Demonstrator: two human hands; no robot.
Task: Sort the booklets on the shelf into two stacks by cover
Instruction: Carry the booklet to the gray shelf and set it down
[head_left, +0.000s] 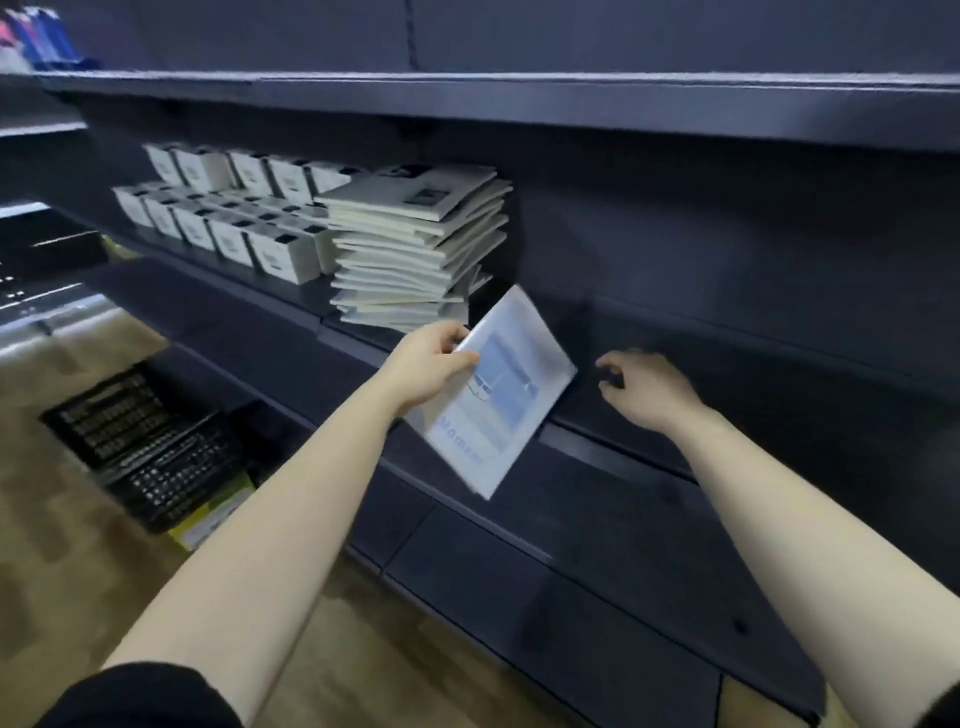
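A tall, uneven stack of cream booklets (415, 244) stands on the dark shelf (218, 306); the top cover bears a black-and-white picture. My left hand (431, 364) grips the upper left edge of a white booklet with a blue picture (504, 395), held tilted in the air just right of and below the stack, in front of the shelf edge. My right hand (644, 387) hovers to the right of that booklet, fingers loosely curled, holding nothing. The booklet is blurred by motion.
Rows of small white boxes (223, 228) fill the shelf left of the stack. An upper shelf (519, 98) overhangs. A lower dark shelf (597, 545) juts out below my arms. Black plastic crates (140, 441) lie on the wooden floor at left.
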